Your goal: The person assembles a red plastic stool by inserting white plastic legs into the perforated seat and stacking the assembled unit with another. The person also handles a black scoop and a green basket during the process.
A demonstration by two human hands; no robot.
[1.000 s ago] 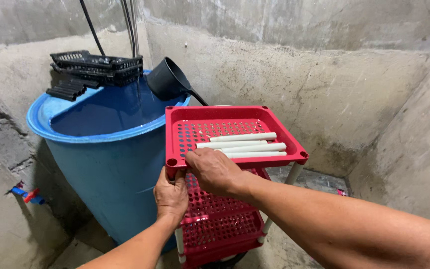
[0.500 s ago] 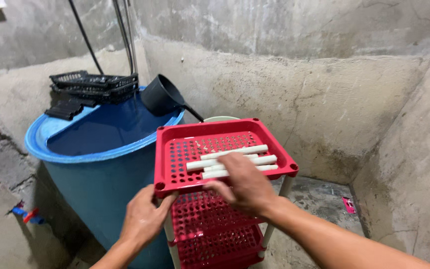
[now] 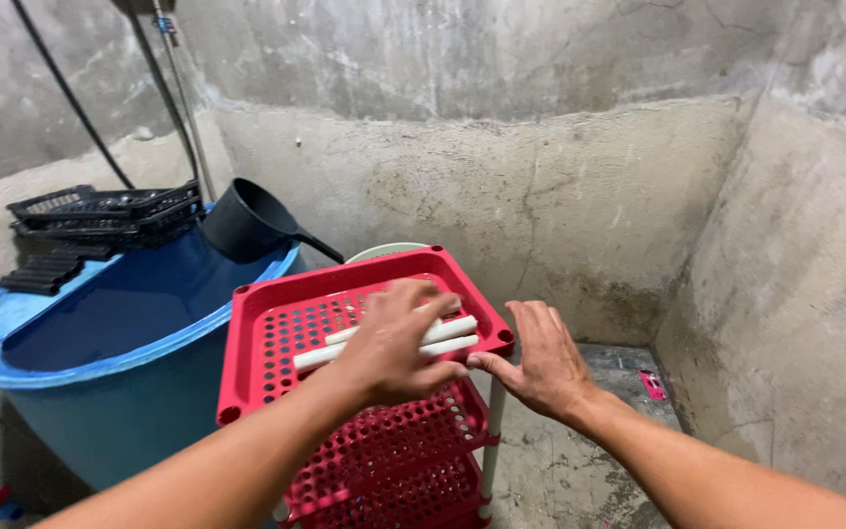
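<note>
White tubes (image 3: 447, 331) lay on the red rack's top tray (image 3: 276, 338), long axes running left-near to right-far. Your left hand (image 3: 389, 348) rested curled over them, closer; your right hand (image 3: 540, 367) hovered spread, empty, beside the tray's right corner.

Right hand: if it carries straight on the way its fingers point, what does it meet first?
Probably the front right corner of the red tray. The right hand points left toward it, thumb already close, with the left hand just beyond over the white tubes; depth is unclear.

Bare concrete washroom corner; blue water barrel (image 3: 119, 392); dipper (image 3: 247, 220)
</note>
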